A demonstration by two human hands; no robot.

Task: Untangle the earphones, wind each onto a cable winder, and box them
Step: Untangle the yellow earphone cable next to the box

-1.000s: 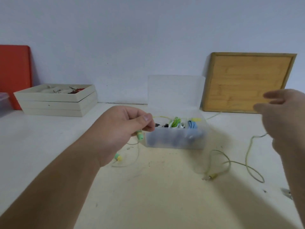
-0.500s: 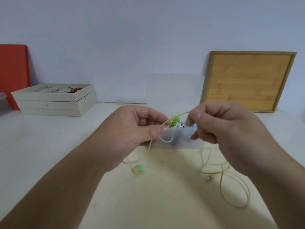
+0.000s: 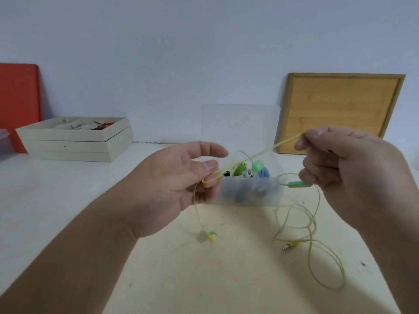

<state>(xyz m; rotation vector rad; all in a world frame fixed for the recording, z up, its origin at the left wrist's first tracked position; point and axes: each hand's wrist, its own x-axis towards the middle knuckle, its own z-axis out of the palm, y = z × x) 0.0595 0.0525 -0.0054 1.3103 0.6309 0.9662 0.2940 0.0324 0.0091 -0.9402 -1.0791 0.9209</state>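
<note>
Both hands have drawn apart since half a second ago, when they met close together in front of the box; the right hand [image 3: 353, 177] has gone up and to the right, and a stretch of the yellow-green earphone cable [image 3: 260, 152] now runs taut between them.

The left hand [image 3: 181, 184] pinches a small loop of that cable under its thumb, the index finger held out straight above. From this pinch one strand drops to an earbud [image 3: 212, 236] with a yellow tip, hanging just over the table [image 3: 68, 200]. The right hand nips the upper end of the taut stretch between thumb and index fingertip, its other fingers curled. A green inline remote [image 3: 299, 184] lies level beside those lower fingers — whether they grip it I cannot tell.

A second, green earbud [image 3: 258, 166] hangs in front of the box's open top. The rest of the cable lies in loose loops on the table to the right, ending in the jack plug [image 3: 288, 247].

Behind the hands stands the translucent box [image 3: 249, 198], its lid [image 3: 240, 123] upright, with green and blue wound bundles inside. A wooden board [image 3: 340, 109] leans on the wall at the right; stacked cream trays [image 3: 74, 141] and a red board [image 3: 18, 103] stand at the left.
</note>
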